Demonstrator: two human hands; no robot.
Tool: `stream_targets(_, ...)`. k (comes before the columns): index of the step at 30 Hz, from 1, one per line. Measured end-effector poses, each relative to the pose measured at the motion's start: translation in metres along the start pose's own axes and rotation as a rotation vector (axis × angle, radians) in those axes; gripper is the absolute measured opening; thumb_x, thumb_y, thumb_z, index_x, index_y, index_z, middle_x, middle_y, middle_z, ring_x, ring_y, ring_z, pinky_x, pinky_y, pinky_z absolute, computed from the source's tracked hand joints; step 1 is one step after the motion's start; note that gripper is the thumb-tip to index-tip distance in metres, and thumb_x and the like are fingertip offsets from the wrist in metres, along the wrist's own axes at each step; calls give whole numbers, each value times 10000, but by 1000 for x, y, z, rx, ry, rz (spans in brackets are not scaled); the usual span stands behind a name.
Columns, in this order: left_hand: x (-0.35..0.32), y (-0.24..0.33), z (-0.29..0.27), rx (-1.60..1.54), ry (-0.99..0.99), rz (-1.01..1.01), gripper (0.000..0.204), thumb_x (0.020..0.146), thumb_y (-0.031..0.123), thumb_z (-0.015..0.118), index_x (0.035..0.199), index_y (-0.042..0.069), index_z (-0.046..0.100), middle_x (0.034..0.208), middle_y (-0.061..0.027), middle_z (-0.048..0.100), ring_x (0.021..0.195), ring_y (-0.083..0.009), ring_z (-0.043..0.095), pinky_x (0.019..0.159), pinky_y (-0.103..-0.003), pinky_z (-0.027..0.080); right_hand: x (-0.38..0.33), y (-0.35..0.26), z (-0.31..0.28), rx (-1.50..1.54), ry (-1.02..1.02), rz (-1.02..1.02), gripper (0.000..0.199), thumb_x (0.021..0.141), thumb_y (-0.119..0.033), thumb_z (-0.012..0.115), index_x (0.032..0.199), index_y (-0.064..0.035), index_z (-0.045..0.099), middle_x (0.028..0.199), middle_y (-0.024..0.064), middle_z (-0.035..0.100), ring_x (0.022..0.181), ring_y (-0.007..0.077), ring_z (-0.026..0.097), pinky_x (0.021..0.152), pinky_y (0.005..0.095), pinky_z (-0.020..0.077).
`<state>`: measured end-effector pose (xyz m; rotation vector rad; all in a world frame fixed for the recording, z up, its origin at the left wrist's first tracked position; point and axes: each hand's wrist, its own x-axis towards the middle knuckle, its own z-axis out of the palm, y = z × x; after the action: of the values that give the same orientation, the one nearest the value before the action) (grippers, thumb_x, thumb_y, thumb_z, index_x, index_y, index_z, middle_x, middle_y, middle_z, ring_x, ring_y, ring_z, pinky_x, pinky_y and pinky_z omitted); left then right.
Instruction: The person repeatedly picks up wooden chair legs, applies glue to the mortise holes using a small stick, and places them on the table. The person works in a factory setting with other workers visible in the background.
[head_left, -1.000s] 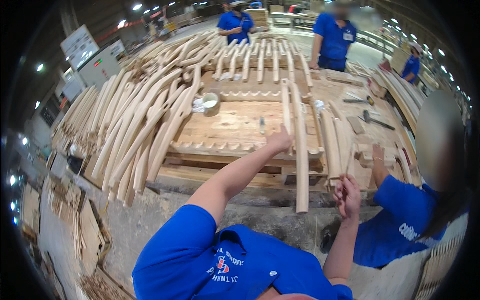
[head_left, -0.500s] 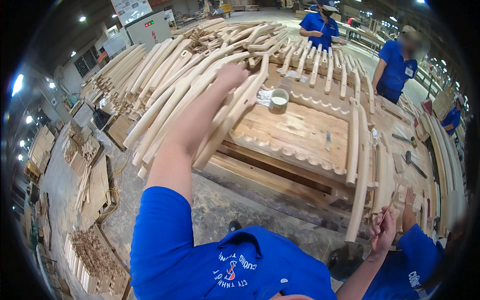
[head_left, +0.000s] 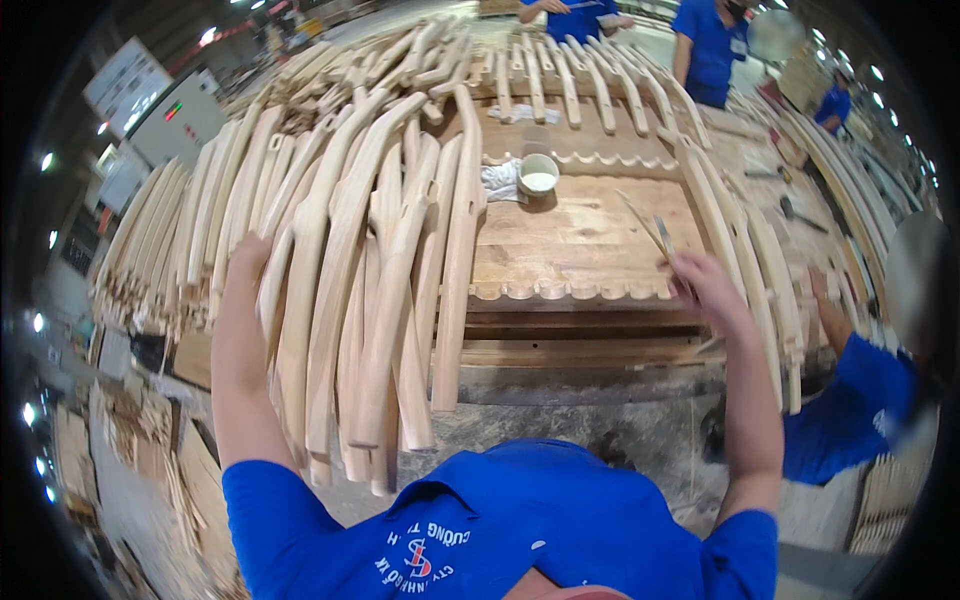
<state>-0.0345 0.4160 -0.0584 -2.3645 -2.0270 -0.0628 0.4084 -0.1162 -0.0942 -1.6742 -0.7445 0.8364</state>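
Observation:
My left hand (head_left: 252, 250) is among the curved pale wooden legs (head_left: 315, 235) heaped at the left of the table, against one of them; its fingers are mostly hidden. My right hand (head_left: 703, 283) is closed round a thin wooden stick (head_left: 636, 218), which points away to the far left over the board (head_left: 560, 230). Close by the stick is a short flat metal blade (head_left: 662, 232), seemingly lying on the board. A round cup (head_left: 538, 175) of white stuff stands farther back, beside a crumpled white cloth (head_left: 500, 183).
Scalloped wooden rails (head_left: 570, 291) border the board at front and back. More curved legs (head_left: 735, 230) lie at its right and along the back. Hammers (head_left: 800, 215) rest on the right. A co-worker's arm (head_left: 830, 312) reaches in at right; several people stand beyond.
My left hand has drawn back from the far end of the heap toward its left side. My right hand has moved from the lower right to over the board with the stick. The view has turned.

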Motion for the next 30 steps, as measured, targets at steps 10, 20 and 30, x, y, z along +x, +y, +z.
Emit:
stream_targets(10,-40,16,-28,-840,-360,8,679,815,570,500,1293,89,460,1281,-169,488,1182,-264,452,944,-441,374,160,-95,86,-1566,232,-201,219,835,-137,497,948,-79,675,946,110,673,868,273,655,698,408,505)
stream_targets(20,-225,20,-102,-1637,-421,296,348,832,387,590,928,64,505,737,-12,481,544,-95,487,456,-215,409,221,-62,103,-1545,246,-311,193,841,-138,519,949,-98,673,964,97,669,922,254,642,687,416,514)
stream_targets(30,-407,108,-53,-1521,-560,14,364,710,69,644,1011,16,448,686,-53,509,453,-119,485,382,-246,404,217,16,59,-908,355,-198,234,850,-206,481,914,-69,660,943,131,659,909,307,621,742,434,491)
